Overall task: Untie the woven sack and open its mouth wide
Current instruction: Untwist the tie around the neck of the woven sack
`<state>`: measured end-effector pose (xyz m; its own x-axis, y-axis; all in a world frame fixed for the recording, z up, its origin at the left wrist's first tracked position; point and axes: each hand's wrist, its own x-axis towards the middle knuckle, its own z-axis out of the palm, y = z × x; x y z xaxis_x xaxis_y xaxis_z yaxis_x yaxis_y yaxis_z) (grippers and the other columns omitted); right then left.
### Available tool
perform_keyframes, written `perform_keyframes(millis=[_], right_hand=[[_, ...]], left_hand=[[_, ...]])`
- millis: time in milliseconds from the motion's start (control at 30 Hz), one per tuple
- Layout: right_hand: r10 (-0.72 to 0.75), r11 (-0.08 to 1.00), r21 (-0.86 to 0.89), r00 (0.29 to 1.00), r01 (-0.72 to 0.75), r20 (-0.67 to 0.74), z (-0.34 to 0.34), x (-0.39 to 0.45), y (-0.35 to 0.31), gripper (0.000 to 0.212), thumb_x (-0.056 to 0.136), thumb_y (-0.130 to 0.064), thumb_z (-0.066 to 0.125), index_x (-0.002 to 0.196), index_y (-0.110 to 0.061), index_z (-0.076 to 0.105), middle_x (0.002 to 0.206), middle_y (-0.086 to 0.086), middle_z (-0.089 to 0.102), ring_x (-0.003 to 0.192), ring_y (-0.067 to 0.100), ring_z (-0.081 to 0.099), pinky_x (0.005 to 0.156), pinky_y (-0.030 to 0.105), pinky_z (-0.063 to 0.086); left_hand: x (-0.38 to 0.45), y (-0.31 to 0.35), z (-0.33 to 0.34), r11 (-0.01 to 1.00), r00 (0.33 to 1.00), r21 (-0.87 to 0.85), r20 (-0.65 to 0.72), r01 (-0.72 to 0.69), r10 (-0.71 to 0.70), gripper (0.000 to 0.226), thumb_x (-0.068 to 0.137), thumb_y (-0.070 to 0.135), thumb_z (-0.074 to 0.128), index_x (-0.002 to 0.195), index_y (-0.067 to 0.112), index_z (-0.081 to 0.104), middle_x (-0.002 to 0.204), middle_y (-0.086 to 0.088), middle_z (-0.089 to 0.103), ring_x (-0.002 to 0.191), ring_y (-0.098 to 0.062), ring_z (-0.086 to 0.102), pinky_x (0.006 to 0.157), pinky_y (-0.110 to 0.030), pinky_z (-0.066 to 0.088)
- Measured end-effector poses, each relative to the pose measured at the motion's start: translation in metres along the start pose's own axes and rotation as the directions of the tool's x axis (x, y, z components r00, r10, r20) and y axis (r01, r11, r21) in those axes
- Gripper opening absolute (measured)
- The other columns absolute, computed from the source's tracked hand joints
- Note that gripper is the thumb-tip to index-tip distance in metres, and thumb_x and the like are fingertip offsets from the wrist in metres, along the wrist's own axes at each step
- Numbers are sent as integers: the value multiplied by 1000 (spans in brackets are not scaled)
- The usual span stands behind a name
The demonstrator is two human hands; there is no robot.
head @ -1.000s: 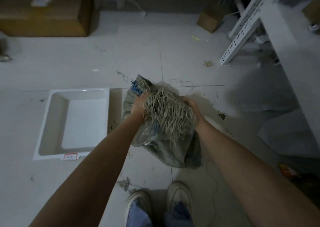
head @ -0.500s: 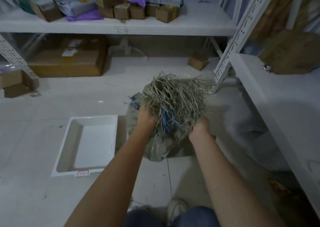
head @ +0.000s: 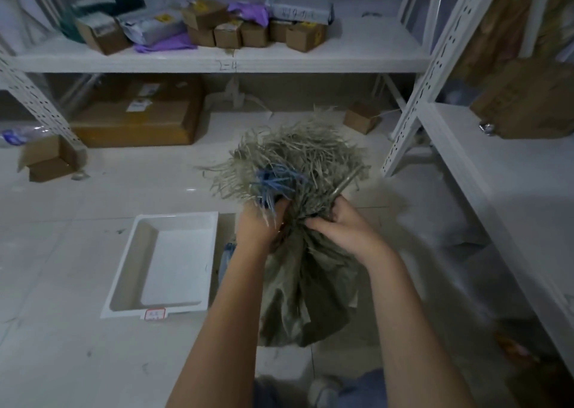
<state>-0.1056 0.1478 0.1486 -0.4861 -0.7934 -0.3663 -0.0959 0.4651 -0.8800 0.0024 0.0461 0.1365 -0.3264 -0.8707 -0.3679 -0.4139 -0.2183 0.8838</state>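
Note:
A grey-green woven sack [head: 306,286] hangs in front of me, held up off the floor by its bunched neck. Its frayed mouth [head: 295,156] fans out above the neck as a tuft of pale strands, with a clump of blue strands [head: 275,180] on the left. My left hand [head: 259,224] grips the neck from the left, fingers curled under the blue strands. My right hand [head: 340,225] pinches the gathered neck from the right. The tie itself is hidden between my fingers.
A white shallow tray [head: 124,271] lies on the tiled floor to the left. White metal shelving [head: 217,61] with small cartons stands ahead, another rack [head: 484,171] on the right. A large carton [head: 133,121] sits under the shelf. My shoes are below.
The sack has been lifted from the floor to chest height while my view rose to the shelves. My right hand has shifted from the sack's side to its gathered neck.

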Motion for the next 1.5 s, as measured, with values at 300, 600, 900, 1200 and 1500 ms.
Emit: perform_keyframes(millis=[300,600,900,1200,1500], right_hand=[[-153,977,-144,987,158,45,10,14,-6,86,57,-36,83,130,-16,43,127,1,58,117,17,55,103,41,45],[-274,962,32,961,273,39,-2,7,-19,56,74,-7,75,123,-15,50,123,-3,61,117,11,56,105,28,42],[-236,961,-127,967,246,92,3,-5,-37,48,87,-22,64,126,-29,38,122,-17,50,119,1,43,88,7,30],[-339,939,-60,941,339,5,-3,-1,-31,42,75,-9,75,106,-29,55,99,-17,59,99,2,57,94,20,46],[-292,941,211,950,265,112,9,3,-31,56,55,-43,78,106,-32,60,132,0,58,129,13,49,110,31,37]], left_hand=[[-10,30,-16,996,988,83,157,-13,0,37,85,36,63,109,8,64,99,-16,70,90,-28,67,88,-38,53],[-12,33,-48,988,892,34,435,-150,121,57,65,43,78,113,15,63,110,-4,69,100,-16,65,85,-31,49],[-10,34,-34,959,895,32,370,-280,249,31,83,31,66,56,20,55,39,11,55,40,2,49,47,-12,38],[-9,41,-25,929,934,-130,43,-346,354,19,74,23,77,89,13,71,76,6,68,60,8,62,53,-5,49],[-12,48,-10,930,936,-205,-248,-304,250,47,59,42,79,89,10,62,92,-5,71,86,-20,68,82,-43,56]])
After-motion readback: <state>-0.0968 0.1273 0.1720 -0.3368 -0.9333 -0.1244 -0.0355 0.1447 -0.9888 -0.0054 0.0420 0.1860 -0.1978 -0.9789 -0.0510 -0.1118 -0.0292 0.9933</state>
